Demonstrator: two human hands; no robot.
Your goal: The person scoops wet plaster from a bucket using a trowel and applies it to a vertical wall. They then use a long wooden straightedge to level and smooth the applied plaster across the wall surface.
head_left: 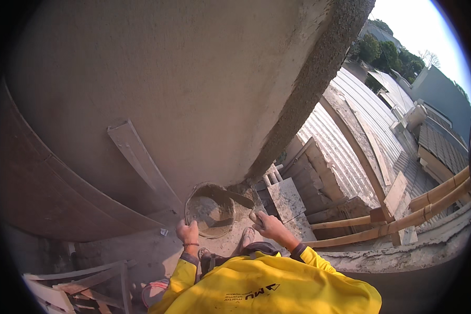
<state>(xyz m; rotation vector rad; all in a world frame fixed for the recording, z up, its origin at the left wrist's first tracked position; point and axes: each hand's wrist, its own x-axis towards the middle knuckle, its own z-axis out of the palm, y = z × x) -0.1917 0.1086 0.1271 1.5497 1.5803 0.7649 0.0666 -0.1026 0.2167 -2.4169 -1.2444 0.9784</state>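
A round bucket (229, 228), crusted with grey mortar, stands on the floor by the wall in front of me. Some mortar (206, 209) shows inside it, partly in shadow. My left hand (187, 232) is closed on the bucket's near left rim. In my right hand (270, 228) I grip the handle of a trowel (238, 198). Its long blade points left and lies over the bucket's far right rim. Whether the blade carries any mortar I cannot tell.
A long straightedge (141, 157) leans on the plastered wall (183, 78), left of the bucket. Bamboo poles (392, 227) and boards run along the right edge, above corrugated roofs (340, 152). Pale tiles (287, 199) lie right of the bucket. Wooden pieces (97, 280) stand at lower left.
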